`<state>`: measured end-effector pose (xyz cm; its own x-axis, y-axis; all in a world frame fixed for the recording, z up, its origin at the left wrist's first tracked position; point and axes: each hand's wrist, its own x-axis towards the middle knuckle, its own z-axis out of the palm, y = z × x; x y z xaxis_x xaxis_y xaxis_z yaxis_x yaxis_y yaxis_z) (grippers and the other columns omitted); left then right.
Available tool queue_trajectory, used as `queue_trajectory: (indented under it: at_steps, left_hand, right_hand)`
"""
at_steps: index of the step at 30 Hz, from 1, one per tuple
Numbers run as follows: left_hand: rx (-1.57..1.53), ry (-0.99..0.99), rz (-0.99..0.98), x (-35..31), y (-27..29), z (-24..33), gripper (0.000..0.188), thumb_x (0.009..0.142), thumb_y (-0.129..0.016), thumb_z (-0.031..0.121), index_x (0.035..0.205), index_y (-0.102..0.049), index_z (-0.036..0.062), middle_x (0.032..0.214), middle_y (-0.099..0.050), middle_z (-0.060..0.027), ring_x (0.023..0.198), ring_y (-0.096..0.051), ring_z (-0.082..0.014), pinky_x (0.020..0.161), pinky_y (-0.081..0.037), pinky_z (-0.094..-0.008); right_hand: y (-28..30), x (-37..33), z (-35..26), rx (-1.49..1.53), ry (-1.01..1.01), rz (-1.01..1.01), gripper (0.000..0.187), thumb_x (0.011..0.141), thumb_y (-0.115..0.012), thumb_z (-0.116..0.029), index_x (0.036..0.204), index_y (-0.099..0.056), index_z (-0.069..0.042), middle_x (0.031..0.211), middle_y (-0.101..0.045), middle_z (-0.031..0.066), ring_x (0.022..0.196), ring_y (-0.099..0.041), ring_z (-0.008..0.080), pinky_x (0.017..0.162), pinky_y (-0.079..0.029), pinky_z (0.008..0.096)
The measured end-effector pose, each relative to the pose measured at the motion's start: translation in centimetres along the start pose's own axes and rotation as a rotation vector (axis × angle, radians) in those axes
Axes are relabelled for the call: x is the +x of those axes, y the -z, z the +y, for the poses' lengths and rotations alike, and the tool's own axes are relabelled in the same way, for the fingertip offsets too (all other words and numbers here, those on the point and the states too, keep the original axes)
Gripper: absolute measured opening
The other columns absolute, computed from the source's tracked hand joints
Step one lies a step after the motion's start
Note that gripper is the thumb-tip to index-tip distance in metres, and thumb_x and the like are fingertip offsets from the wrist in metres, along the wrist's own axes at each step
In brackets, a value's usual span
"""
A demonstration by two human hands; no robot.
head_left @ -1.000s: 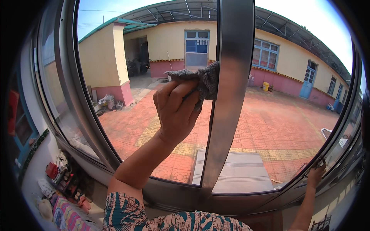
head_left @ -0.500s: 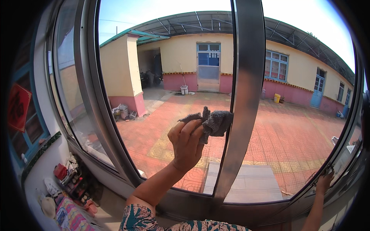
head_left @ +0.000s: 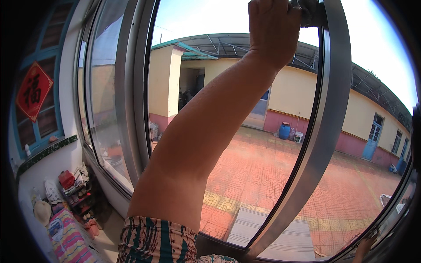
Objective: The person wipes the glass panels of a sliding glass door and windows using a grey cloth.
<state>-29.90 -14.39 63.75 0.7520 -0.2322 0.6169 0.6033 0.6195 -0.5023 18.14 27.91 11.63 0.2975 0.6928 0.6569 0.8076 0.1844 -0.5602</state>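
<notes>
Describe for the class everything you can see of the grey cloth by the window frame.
The grey cloth is held in the person's left hand, which hides part of it; the picture's top edge cuts it off too. It looks like soft, textured fabric, bunched rather than spread flat. It shows to the right of the hand, high up beside the metal window frame, and seems to press against it, though exact contact is hard to tell.
</notes>
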Motion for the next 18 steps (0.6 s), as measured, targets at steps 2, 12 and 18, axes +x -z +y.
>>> queue_trajectory:
  at_steps: [2, 12, 18]
  left_hand:
    - [-0.203, 0.095, -0.196, 0.9, -0.3, -1.6, 0.016, 0.083, -0.052, 0.007, 0.090, -0.065, 0.0140, 0.082, -0.056, -0.0047, 0.084, -0.053, -0.0250, 0.074, -0.040, -0.0397]
    - [-0.075, 0.293, -0.150, -1.1, 0.0, -5.4, 0.017, 0.086, -0.057, 0.014, 0.100, -0.066, 0.0099, 0.095, -0.057, -0.0140, 0.094, -0.049, -0.0335, 0.083, -0.041, -0.0438]
    - [0.104, 0.016, -0.243, -0.1, -2.4, -1.8, 0.017, 0.081, -0.061, 0.016, 0.095, -0.070, 0.0168, 0.094, -0.060, -0.0038, 0.101, -0.049, -0.0232, 0.085, -0.036, -0.0399]
  right_hand:
    - [-0.6, 0.3, 1.0, -0.133, 0.131, 0.062, 0.058, 0.096, -0.048, -0.029, 0.145, -0.025, -0.007, 0.143, -0.035, 0.0237, 0.131, -0.034, 0.0411, 0.104, -0.033, 0.0475]
    - [-2.2, 0.7, 2.9, 0.187, -0.053, -0.081, 0.075, 0.084, -0.060, -0.039, 0.141, -0.027, -0.003, 0.130, -0.041, 0.0306, 0.107, -0.054, 0.0449, 0.088, -0.051, 0.0475]
    - [-0.3, 0.7, 0.7, 0.143, -0.003, -0.030, 0.069, 0.085, -0.062, -0.033, 0.138, -0.033, 0.000, 0.125, -0.047, 0.0301, 0.108, -0.054, 0.0430, 0.086, -0.050, 0.0462]
